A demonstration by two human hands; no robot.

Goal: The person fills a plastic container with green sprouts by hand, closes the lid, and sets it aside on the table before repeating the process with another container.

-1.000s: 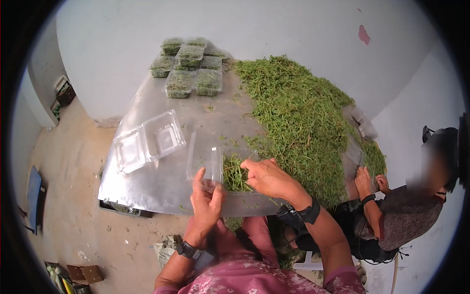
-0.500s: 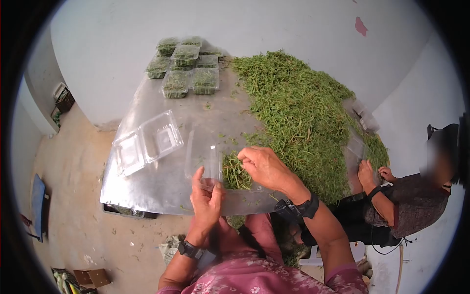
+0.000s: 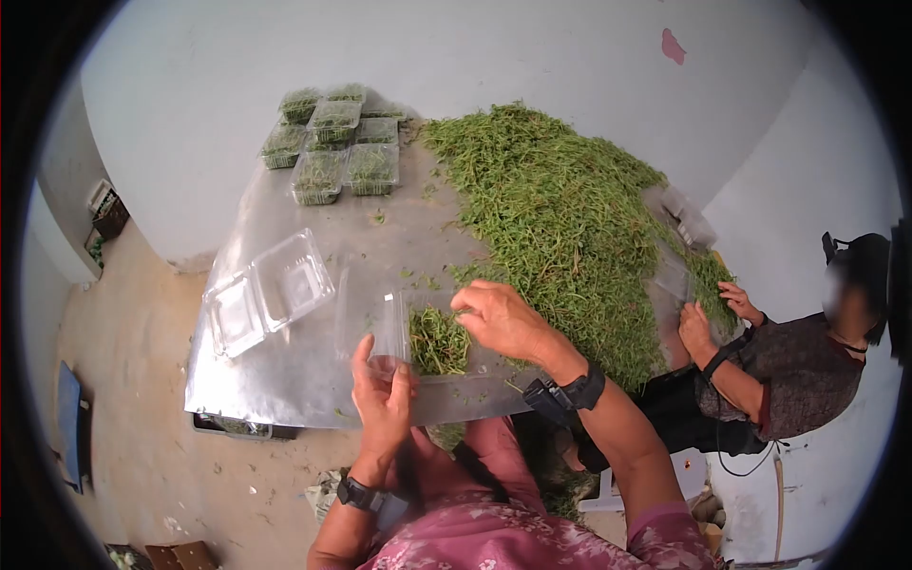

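A clear plastic clamshell box [image 3: 391, 318] lies open at the table's near edge, its lid folded out to the left. Cut green stems [image 3: 439, 344] fill part of its base. My left hand [image 3: 383, 394] grips the box at its near left side, index finger raised and the other fingers partly hidden by clear plastic. Over the right side of the base, my right hand [image 3: 508, 323] has its fingertips pinched together at the greens; the fingertips are partly hidden. Beyond it rises a large heap of the same greens [image 3: 560, 218].
Another open clamshell [image 3: 290, 280] rests to the left on the metal table [image 3: 247, 380]. Filled, closed boxes [image 3: 318, 176] are stacked at the back left. A co-worker [image 3: 788, 370] stands at the right, hands by the heap. A dark crate [image 3: 233, 426] sits below the left edge.
The whole view has shifted, so the table appears slightly lower and further left. My hands keep nearly the same places at the box. The co-worker's far hand has moved toward the heap.
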